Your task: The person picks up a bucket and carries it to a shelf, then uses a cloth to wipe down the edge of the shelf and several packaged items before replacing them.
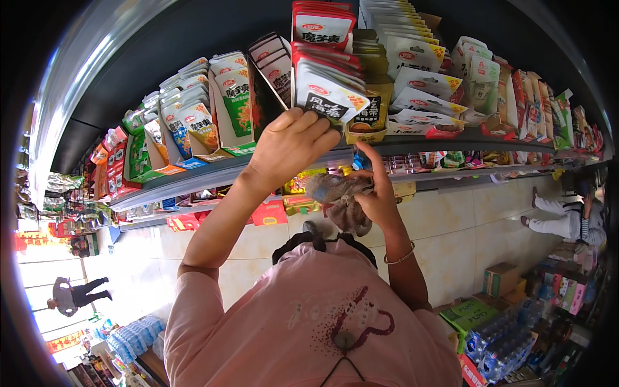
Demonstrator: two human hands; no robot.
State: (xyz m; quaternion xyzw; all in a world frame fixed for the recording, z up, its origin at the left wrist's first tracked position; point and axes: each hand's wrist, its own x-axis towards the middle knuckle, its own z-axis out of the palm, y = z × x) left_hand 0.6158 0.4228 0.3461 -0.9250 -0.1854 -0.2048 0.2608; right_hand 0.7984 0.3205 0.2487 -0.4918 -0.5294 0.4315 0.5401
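My left hand [296,145] is closed around the lower front of a tilted row of white snack packets [329,92]. Its fingers cover the bottom of this row, so I cannot tell whether a display box lies under them. A crumpled grey-brown cloth [346,200] hangs from my right hand [379,193], whose index finger points up at the shelf edge. Just above that fingertip stands a yellow display box [365,138] of dark gold packets [375,106]. Behind the gripped row rises a stack of red-edged white packets [323,29].
Open boxes of green-and-white packets [235,101] stand to the left on the shelf. More white packets [425,101] fill the right. A lower shelf [435,169] juts below with goods on it. Bottled drinks [503,334] and two people [75,295] [568,215] are farther off.
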